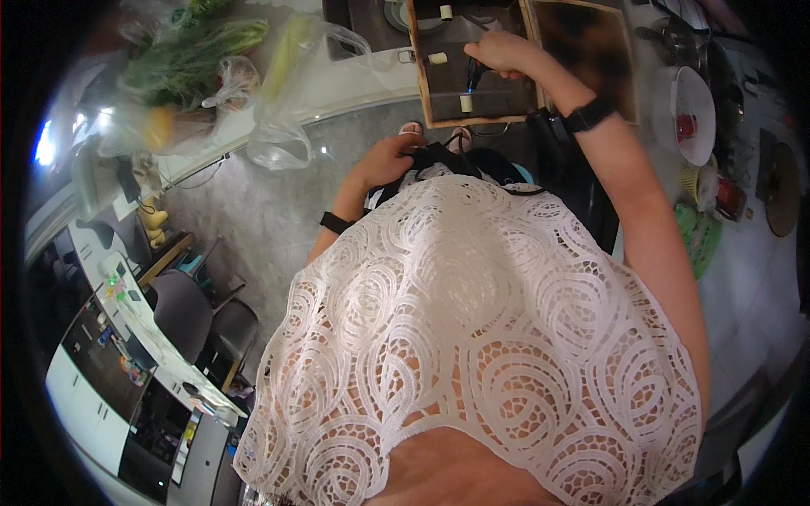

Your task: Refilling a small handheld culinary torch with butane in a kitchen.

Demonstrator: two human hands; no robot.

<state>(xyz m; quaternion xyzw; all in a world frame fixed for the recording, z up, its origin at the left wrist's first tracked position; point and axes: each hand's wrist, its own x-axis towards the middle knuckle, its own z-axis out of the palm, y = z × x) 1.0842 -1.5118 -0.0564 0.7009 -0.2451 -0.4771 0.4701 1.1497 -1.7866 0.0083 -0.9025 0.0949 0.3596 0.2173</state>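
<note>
At the top of the head view, my right hand [506,53] is closed around a dark handheld lighter or small torch [473,74]. A small blue flame at its tip points down at a pale short candle [466,103] in a wooden-framed box [425,95]. Two similar pale candles, one at the left side [437,58] and one near the top [446,12], are also in the box. Its scorched-looking lid or panel [588,60] lies to the right. My left hand [389,161] rests at my lap beside black straps or cloth [436,155], fingers bent; whether it grips the cloth is unclear.
Leafy greens in plastic bags [190,63] lie on the white counter at the upper left, with a clear bag [278,142] hanging over its edge. On the right stand a white bowl [695,117] with a red item and a green cloth or bag [699,237]. Grey chairs [183,313] stand at the left.
</note>
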